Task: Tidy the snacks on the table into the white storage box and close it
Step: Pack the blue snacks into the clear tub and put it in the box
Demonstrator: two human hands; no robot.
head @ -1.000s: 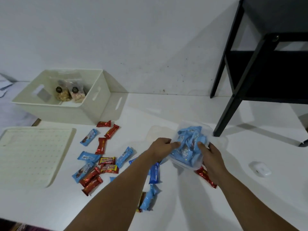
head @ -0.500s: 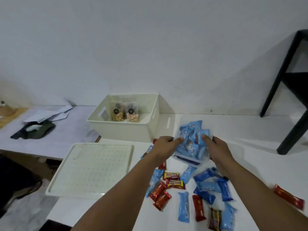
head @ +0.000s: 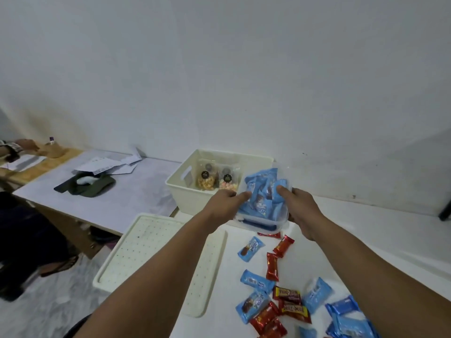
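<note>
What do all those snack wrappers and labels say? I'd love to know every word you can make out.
Nothing here reads with certainty.
Yellow-and-red wrappers: bold lettering, too blurred to quote.
Blue wrappers on the table: white script logo, unreadable.
Blue packets in the clear container held by both hands: logo blurred.
Red wrappers: print too small.
Round black labels on the bags in the white storage box: too small.

Layout: storage box [head: 219, 189] at back of counter [head: 366, 240], against the wall.

Two snack bags [head: 216, 180] stood inside the box. A tub of wrapped snacks [head: 264, 198] was held between left hand [head: 225, 206] and right hand [head: 303, 211], above the box's near right corner. The lid [head: 156, 254] lay flat on the counter, before the box and to its left. Loose wrapped snacks [head: 283, 296] lay scattered right of the lid, nearer the viewer.
</note>
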